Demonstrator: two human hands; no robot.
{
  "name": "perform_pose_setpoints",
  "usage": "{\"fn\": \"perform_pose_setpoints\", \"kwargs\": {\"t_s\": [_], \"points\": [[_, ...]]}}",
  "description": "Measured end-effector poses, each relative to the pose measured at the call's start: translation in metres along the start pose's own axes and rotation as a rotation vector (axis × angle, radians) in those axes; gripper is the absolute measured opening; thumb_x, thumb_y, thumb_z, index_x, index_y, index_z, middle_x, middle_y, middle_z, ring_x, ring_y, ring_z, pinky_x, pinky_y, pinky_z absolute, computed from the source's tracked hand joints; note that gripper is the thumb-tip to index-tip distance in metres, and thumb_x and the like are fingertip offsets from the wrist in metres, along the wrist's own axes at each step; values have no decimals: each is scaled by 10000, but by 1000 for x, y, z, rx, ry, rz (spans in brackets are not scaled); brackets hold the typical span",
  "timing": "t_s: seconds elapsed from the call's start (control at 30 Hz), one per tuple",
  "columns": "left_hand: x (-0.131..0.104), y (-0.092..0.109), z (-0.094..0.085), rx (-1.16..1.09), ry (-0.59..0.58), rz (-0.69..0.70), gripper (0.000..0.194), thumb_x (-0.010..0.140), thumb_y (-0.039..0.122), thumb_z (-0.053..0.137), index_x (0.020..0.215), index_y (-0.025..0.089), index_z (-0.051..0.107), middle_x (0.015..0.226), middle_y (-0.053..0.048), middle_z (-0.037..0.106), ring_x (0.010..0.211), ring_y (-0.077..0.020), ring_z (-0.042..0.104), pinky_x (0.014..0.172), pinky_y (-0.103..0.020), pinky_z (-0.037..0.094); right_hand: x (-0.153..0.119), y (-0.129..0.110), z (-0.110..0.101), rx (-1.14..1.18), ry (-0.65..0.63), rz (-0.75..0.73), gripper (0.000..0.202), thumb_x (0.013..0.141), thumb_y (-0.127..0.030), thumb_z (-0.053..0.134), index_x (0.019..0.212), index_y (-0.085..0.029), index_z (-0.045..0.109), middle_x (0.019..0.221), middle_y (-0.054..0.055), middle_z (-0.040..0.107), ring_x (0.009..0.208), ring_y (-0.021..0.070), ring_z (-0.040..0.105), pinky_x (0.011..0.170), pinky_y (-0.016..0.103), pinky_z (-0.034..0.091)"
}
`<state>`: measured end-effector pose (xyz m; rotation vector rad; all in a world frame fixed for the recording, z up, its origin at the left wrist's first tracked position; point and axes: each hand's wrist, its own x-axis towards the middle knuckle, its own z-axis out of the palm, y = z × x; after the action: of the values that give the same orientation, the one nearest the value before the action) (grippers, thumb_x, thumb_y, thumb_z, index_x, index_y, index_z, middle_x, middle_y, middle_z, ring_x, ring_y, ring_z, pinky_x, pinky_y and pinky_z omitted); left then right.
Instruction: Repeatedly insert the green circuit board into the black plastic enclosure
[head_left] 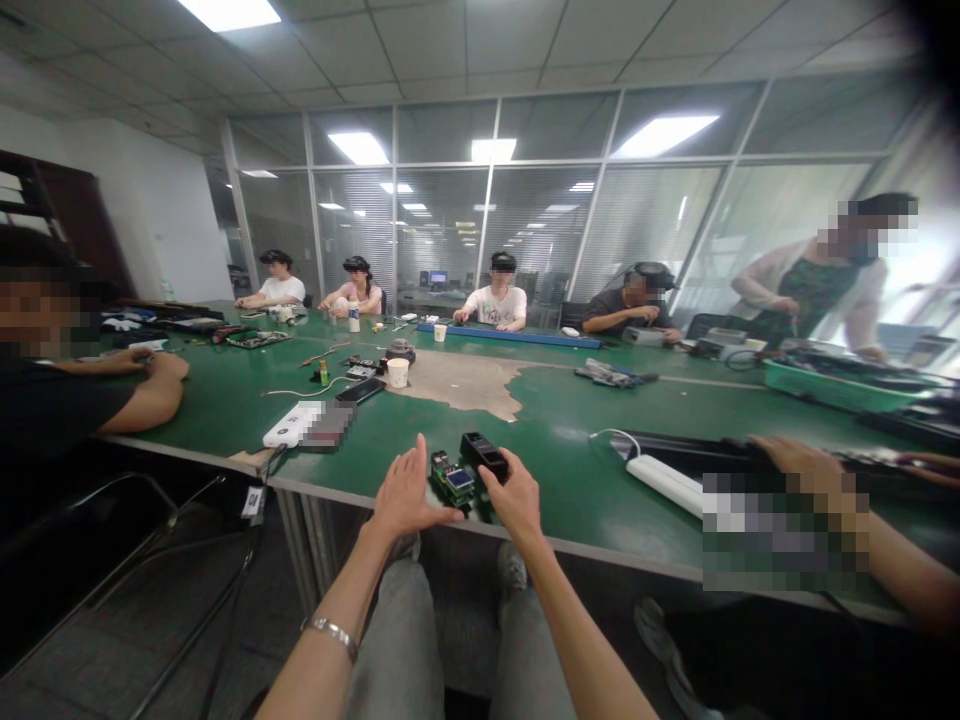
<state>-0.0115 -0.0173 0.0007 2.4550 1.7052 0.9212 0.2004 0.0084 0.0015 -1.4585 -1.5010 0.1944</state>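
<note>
My left hand (405,488) is open beside a small green circuit board (453,480) with a little screen on it. Its fingers stretch forward and its thumb reaches along the near side of the board. A black box-shaped case (484,453) lies just right of the board, tilted on the green table (559,480). My right hand (516,492) grips the near right end of this case with thumb and fingers; part of the fingers is hidden behind it.
A white power strip (664,482) and a neighbour's arm (892,540) are to the right. Left lie a white power bank (294,424), a phone (361,390) and a paper cup (397,374). Tools (611,375) lie farther back. Several people sit around the table.
</note>
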Motion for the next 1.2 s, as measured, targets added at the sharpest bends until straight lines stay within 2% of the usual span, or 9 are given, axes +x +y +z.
{"fn": "perform_pose_setpoints", "kwargs": {"t_s": [0.1,0.23,0.37,0.5,0.57,0.63,0.83,1.0,1.2], "points": [[0,0,1,12,-9,-13,1427,559,822,646,1519,72,-98,1510,-254,332,1401,-382,325,1132,-528,274,-2,10,6,-39,-5,-7,527,801,-393,577,1268,-148,585,1186,148,677,1097,287,639,961,417,479],[0,1,2,21,-24,-24,1428,556,812,654,1518,79,-104,1521,-253,314,1408,-381,316,1137,-523,264,-6,16,11,-77,17,-48,604,792,-371,573,1306,-56,537,1276,222,607,1198,323,567,1036,460,416],[3,-7,3,-17,-51,-27,1429,558,797,671,1519,87,-111,1541,-255,280,1429,-386,277,1151,-537,226,-12,20,9,-94,42,-109,700,796,-405,575,1383,-45,450,1376,213,528,1285,329,476,1078,470,366],[13,-22,3,-137,-66,-72,1298,696,777,582,1510,73,-143,1560,-261,233,1449,-354,256,1145,-529,244,-16,21,6,-99,47,-124,746,835,-470,545,1430,-51,383,1402,209,503,1281,324,469,1063,470,375],[19,-27,4,-138,-15,-119,1101,812,735,473,1528,97,-68,1574,-246,205,1454,-334,254,1132,-529,266,-16,20,7,-99,41,-121,734,850,-476,532,1430,-51,381,1389,216,512,1263,320,482,1049,471,383],[22,-28,6,-94,77,-164,944,881,686,400,1537,127,16,1566,-219,255,1447,-320,278,1124,-528,279,-17,18,8,-98,30,-114,686,861,-457,523,1406,-52,419,1343,221,549,1229,319,506,1032,473,391],[21,-21,18,33,366,-314,694,979,534,279,1515,104,181,1466,-202,436,1337,-292,445,1084,-460,369,-18,11,7,-41,-4,-60,578,838,-436,550,1317,-114,546,1199,181,648,1113,318,579,967,467,432],[20,-16,21,103,372,-358,611,990,457,283,1469,78,307,1386,-203,519,1251,-307,515,1037,-447,414,-8,5,-3,111,10,69,570,803,-499,582,1220,-113,618,1065,162,708,958,294,671,864,441,511],[19,-8,21,137,387,-391,582,993,374,277,1495,83,239,1390,-223,498,1246,-328,510,1013,-477,413,-6,-21,-16,315,-25,74,586,806,-506,600,1251,-124,598,1057,125,729,926,242,708,807,349,564]]}}
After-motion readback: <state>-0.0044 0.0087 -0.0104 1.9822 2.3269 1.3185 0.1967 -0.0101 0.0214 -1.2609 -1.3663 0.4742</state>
